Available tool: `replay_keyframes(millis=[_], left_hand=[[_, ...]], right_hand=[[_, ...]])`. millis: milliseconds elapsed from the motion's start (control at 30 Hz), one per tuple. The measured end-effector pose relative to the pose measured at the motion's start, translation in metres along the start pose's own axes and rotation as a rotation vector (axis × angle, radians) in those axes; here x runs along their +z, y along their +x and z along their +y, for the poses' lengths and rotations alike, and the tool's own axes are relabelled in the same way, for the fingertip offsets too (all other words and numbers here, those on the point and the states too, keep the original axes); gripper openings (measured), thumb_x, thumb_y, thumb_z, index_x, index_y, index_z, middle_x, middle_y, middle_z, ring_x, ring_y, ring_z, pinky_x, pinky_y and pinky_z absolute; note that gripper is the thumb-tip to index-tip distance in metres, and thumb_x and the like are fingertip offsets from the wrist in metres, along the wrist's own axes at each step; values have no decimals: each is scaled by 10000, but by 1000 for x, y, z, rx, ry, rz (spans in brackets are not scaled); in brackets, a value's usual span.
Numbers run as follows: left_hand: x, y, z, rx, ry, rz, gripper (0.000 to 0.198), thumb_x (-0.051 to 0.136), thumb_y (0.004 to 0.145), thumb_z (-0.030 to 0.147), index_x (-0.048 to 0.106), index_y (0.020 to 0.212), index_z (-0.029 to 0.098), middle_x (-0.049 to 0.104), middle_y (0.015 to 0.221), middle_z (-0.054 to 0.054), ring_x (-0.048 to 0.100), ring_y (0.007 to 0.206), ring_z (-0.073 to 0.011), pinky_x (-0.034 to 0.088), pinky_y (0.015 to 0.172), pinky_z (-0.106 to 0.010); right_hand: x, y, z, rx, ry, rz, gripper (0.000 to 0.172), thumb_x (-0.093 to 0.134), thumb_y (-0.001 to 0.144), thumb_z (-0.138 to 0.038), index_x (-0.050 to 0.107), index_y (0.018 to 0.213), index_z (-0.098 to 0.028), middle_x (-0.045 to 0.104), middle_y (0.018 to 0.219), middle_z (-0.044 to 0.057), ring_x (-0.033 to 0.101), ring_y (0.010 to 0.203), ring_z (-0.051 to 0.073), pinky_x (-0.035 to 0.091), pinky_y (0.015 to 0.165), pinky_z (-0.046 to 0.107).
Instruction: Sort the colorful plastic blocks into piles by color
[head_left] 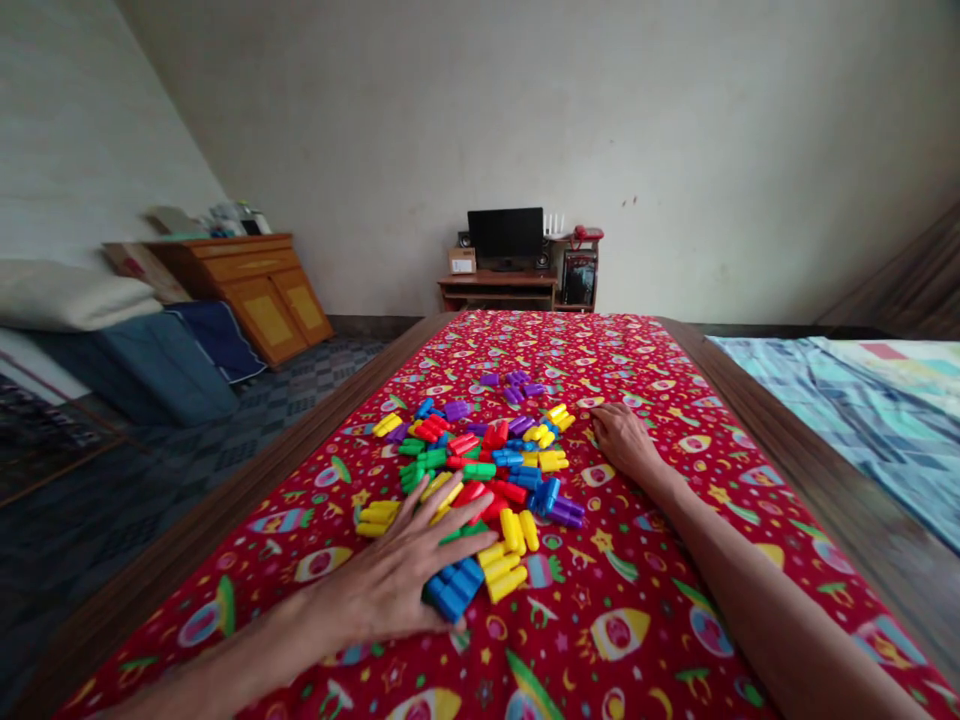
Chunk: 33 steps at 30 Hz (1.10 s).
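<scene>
A pile of several plastic building blocks (480,460) in red, yellow, blue, green and purple lies on a red patterned cloth (637,600) over a long table. My left hand (397,575) lies flat with fingers spread at the pile's near edge, touching yellow, red and green blocks, with a blue block (454,590) by the thumb. My right hand (622,440) rests palm down on the cloth just right of the pile, fingers stretched toward yellow blocks (553,460). Neither hand holds anything.
The table's wooden edge (757,420) shows on both sides. A bed with a checked sheet (840,400) stands to the right. A wooden cabinet (255,290) and folded bedding (112,340) are at the left. A small desk with a monitor (506,235) stands against the far wall.
</scene>
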<state>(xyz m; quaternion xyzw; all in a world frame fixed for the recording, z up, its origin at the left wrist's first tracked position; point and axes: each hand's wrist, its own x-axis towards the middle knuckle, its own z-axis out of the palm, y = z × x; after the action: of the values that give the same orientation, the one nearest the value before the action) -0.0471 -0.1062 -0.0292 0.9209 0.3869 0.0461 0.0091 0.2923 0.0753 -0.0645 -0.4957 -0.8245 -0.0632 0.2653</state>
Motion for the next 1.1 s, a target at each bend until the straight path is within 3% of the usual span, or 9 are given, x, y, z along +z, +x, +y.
replay_keyframes(millis=[100,233,367,500,633,767,900,1000,1100], left_hand=[[1,33,-17,-12,47,79,581,593,875,358,412,1426,403,304,1570,6,174,1455,-353,161,1157,-608],[-15,65,-65,-140,90,242,595,602,862,465,450,1415,306,319,1563,-56,269,1424,-335,205,1166,-548],[-23,50,-114,-378,22,412,620,412,908,583,440,1416,228,383,1524,-89,312,1410,-306,205,1176,-507],[-12,36,-146,-734,-222,438,631,150,952,461,410,1415,118,448,1473,-130,318,1411,-288,234,1167,-485],[0,70,-139,-703,-325,378,613,89,950,342,448,1373,81,528,1405,-145,426,1347,-273,313,1133,-466],[1,123,-92,-514,-384,335,546,128,979,343,421,1413,187,494,1456,-49,413,1364,-197,342,1131,-360],[-3,157,-48,-169,-451,230,548,106,1000,352,346,1466,191,437,1499,-49,379,1387,-189,334,1139,-351],[-9,177,-57,-98,-457,288,564,117,997,381,401,1441,180,480,1468,-47,374,1390,-195,301,1157,-357],[-14,200,-98,-410,-403,403,564,137,988,381,471,1390,168,500,1453,-42,332,1410,-187,237,1179,-346]], right_hand=[[-2,-1,0,0,26,2,266,431,910,-143,696,920,-161,713,953,123,620,891,223,454,862,329],[-4,-2,1,-10,51,14,283,423,910,-148,700,965,-161,715,976,117,625,905,216,464,865,328],[-2,-1,2,-7,51,12,278,431,904,-156,701,968,-161,716,999,118,629,927,217,462,883,321],[2,-1,2,51,87,60,286,436,888,-152,707,980,-152,724,991,114,644,918,213,461,874,304],[1,0,3,255,163,123,295,455,861,-165,723,984,-167,743,890,92,671,846,213,484,784,289],[-5,3,5,390,256,139,290,490,817,-182,750,945,-196,752,861,70,683,820,217,496,762,294],[-10,3,9,542,394,172,329,479,789,-210,760,955,-162,751,883,90,679,830,236,502,769,320],[-10,2,13,667,548,258,378,445,782,-238,750,973,-125,747,917,111,677,814,238,506,745,324],[-8,1,15,758,713,323,429,419,790,-285,720,1037,-105,742,937,128,677,746,220,509,685,317]])
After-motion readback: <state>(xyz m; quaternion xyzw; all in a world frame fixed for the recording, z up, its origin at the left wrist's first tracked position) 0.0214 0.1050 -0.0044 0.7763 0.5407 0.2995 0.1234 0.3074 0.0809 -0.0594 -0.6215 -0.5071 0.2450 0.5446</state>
